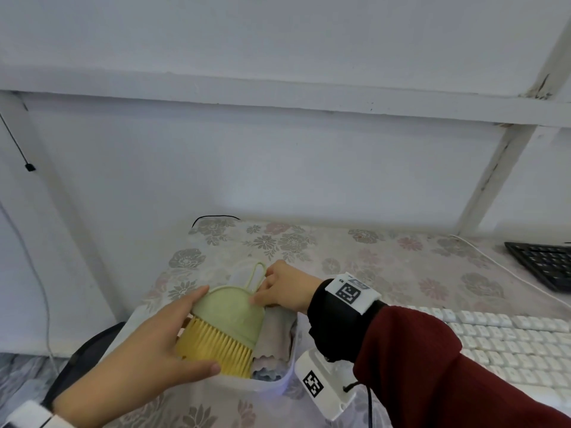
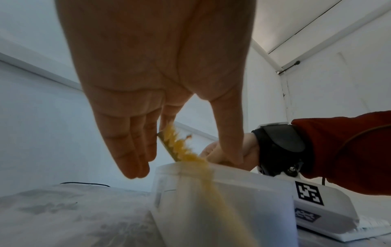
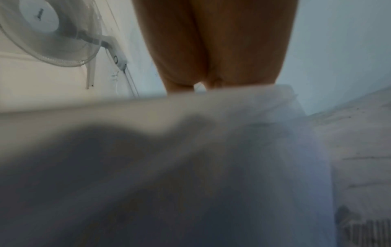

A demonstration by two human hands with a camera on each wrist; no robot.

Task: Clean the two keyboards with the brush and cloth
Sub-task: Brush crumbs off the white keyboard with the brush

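A green brush (image 1: 234, 316) with yellow bristles (image 2: 182, 148) stands in a translucent white container (image 1: 287, 373) at the table's left end. My left hand (image 1: 202, 330) holds the brush across its bristle end, fingers on the far side and thumb on the near side. My right hand (image 1: 262, 287) pinches the brush's upper right edge beside its handle loop. A greyish cloth (image 1: 275, 338) is tucked in the container to the right of the brush. The white keyboard (image 1: 509, 341) lies at the right, and the black keyboard (image 1: 547, 264) lies farther back. The right wrist view is blurred by the container wall (image 3: 232, 100).
A floral tablecloth (image 1: 370, 257) covers the table. A white cable (image 1: 509, 273) runs beside the black keyboard. A dark seat (image 1: 86, 350) sits below the table's left edge. White frame bars (image 1: 494, 180) rise behind, and a wall fan (image 3: 50, 31) hangs above.
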